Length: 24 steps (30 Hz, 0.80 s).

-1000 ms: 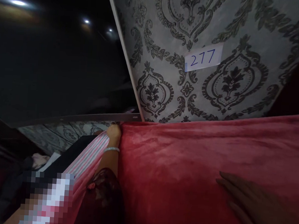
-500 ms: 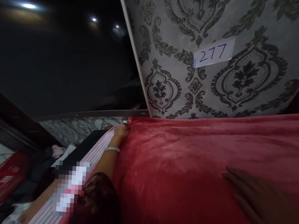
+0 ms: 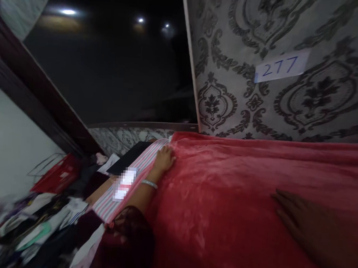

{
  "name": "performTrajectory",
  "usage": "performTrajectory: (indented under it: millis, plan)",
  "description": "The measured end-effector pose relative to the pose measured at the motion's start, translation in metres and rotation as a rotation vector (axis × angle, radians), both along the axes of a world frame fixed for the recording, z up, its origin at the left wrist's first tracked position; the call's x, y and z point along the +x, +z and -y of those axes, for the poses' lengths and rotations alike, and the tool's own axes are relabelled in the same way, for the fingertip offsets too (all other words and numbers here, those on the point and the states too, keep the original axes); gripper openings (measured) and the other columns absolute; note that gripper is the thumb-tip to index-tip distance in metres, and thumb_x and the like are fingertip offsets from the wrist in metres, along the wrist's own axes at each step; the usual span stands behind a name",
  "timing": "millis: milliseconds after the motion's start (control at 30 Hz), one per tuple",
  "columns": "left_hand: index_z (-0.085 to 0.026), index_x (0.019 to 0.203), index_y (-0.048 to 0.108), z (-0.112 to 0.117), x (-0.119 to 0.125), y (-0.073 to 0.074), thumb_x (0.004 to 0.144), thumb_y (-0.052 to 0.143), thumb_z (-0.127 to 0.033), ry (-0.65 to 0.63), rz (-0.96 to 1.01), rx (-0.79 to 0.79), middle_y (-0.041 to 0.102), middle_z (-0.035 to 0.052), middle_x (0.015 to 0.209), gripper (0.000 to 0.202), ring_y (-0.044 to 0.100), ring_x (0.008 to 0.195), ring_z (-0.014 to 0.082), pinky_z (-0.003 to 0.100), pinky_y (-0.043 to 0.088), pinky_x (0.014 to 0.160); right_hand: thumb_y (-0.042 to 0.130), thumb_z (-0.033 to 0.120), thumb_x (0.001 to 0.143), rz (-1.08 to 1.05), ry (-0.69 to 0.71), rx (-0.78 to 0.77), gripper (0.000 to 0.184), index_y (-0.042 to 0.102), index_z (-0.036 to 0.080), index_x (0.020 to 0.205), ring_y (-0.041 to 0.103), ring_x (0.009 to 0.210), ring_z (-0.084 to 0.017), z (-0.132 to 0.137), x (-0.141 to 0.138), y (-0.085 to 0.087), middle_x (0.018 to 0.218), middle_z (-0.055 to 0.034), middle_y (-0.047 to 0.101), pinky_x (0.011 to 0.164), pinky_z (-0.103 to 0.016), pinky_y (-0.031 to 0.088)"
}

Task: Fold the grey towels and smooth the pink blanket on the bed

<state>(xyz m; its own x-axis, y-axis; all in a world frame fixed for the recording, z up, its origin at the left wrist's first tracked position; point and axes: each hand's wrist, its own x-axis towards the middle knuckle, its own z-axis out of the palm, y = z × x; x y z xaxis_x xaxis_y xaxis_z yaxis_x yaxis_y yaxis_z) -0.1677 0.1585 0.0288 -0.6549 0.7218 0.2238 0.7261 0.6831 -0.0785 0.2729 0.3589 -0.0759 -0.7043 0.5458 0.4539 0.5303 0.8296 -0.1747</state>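
Observation:
A plush red blanket spreads over the surface in front of me, its far edge running along the wall. At its left edge, close to the far corner, my left hand lies palm down with the fingers stretched forward on the cloth. A pale bracelet circles that wrist. My right hand rests flat on the blanket at the right, fingers extended, holding nothing. Beside my left forearm runs a pink, grey and white striped cloth along the blanket's side.
Dark television screen and patterned wall with a paper marked 277 stand behind. A black flat panel adjoins the striped cloth. Lower left are a red bag and heaped clothes. A pixelated patch hides part of the stripes.
The view has swung left, bringing the heaped clothes into sight. My left hand, earlier closed at the blanket's corner, now lies flatter at its edge. My right hand stays flat on the blanket.

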Motion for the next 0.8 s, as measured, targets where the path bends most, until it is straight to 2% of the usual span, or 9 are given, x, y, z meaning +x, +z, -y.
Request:
performTrajectory:
  millis: [67, 167, 300, 400, 500, 633, 733, 800]
  plan:
    - [-0.026, 0.151, 0.044, 0.020, 0.018, -0.013, 0.098, 0.049, -0.046, -0.055, 0.033, -0.092, 0.035, 0.0099, 0.163, 0.057, 0.026, 0.153, 0.0284, 0.048, 0.023, 0.123, 0.019, 0.052, 0.095, -0.013, 0.018, 0.003, 0.067, 0.071, 0.022, 0.124, 0.060, 0.125, -0.030, -0.003, 0.000, -0.006, 0.134, -0.0093, 0.065, 0.109, -0.054, 0.045]
    - [-0.026, 0.154, 0.040, 0.042, 0.033, -0.022, 0.102, 0.036, -0.048, 0.019, 0.104, -0.163, 0.037, 0.0098, 0.163, 0.057, 0.030, 0.151, 0.0274, 0.051, 0.028, 0.120, 0.020, 0.056, 0.093, -0.017, 0.030, -0.008, 0.066, 0.068, 0.023, 0.125, 0.057, 0.127, -0.030, -0.008, -0.002, -0.014, 0.136, -0.0096, 0.064, 0.111, -0.054, 0.042]
    - [-0.021, 0.148, 0.048, 0.061, 0.045, -0.011, 0.100, 0.041, -0.044, 0.100, 0.088, -0.121, 0.047, 0.0146, 0.155, 0.053, 0.038, 0.145, 0.0318, 0.055, 0.029, 0.118, 0.019, 0.055, 0.094, 0.004, 0.044, 0.000, 0.067, 0.064, 0.020, 0.129, 0.056, 0.128, -0.030, -0.010, -0.004, -0.014, 0.137, -0.0109, 0.063, 0.110, -0.053, 0.042]
    - [-0.017, 0.141, 0.055, 0.093, 0.063, -0.005, 0.100, 0.042, -0.037, 0.136, 0.074, -0.081, 0.054, 0.0175, 0.147, 0.047, 0.045, 0.138, 0.0320, 0.053, 0.032, 0.116, 0.016, 0.054, 0.095, 0.010, 0.042, 0.013, 0.068, 0.063, 0.018, 0.129, 0.056, 0.127, -0.030, -0.010, -0.004, -0.010, 0.138, -0.0115, 0.063, 0.108, -0.052, 0.044]
    - [-0.018, 0.140, 0.055, 0.145, 0.090, -0.008, 0.100, 0.041, -0.029, 0.144, 0.074, -0.064, 0.053, 0.0155, 0.147, 0.044, 0.044, 0.138, 0.0288, 0.048, 0.036, 0.113, 0.016, 0.051, 0.096, 0.014, 0.060, 0.023, 0.067, 0.064, 0.017, 0.129, 0.057, 0.126, -0.030, -0.006, -0.004, -0.002, 0.135, -0.0141, 0.064, 0.105, -0.051, 0.045]
    - [-0.018, 0.139, 0.057, 0.212, 0.121, -0.010, 0.100, 0.038, -0.020, 0.198, 0.058, -0.031, 0.055, 0.0152, 0.145, 0.044, 0.047, 0.134, 0.0275, 0.044, 0.039, 0.109, 0.014, 0.048, 0.101, 0.088, 0.114, -0.015, 0.070, 0.061, 0.008, 0.134, 0.053, 0.131, -0.033, 0.006, 0.000, 0.021, 0.140, -0.0198, 0.059, 0.107, -0.050, 0.042]
    - [-0.017, 0.134, 0.061, 0.240, 0.135, -0.009, 0.098, 0.037, -0.016, 0.286, 0.041, 0.019, 0.063, 0.0183, 0.132, 0.043, 0.052, 0.125, 0.0305, 0.046, 0.041, 0.104, 0.014, 0.049, 0.101, 0.159, 0.084, -0.120, 0.073, 0.055, 0.005, 0.142, 0.046, 0.138, -0.036, 0.019, 0.006, 0.039, 0.148, -0.0219, 0.051, 0.109, -0.055, 0.038]
    - [-0.016, 0.134, 0.061, 0.249, 0.140, -0.008, 0.097, 0.038, -0.016, 0.340, 0.044, 0.059, 0.064, 0.0193, 0.127, 0.043, 0.054, 0.123, 0.0308, 0.044, 0.042, 0.102, 0.018, 0.049, 0.099, 0.168, 0.065, -0.163, 0.072, 0.054, 0.004, 0.142, 0.044, 0.140, -0.037, 0.030, 0.014, 0.042, 0.149, -0.0231, 0.049, 0.111, -0.056, 0.036]
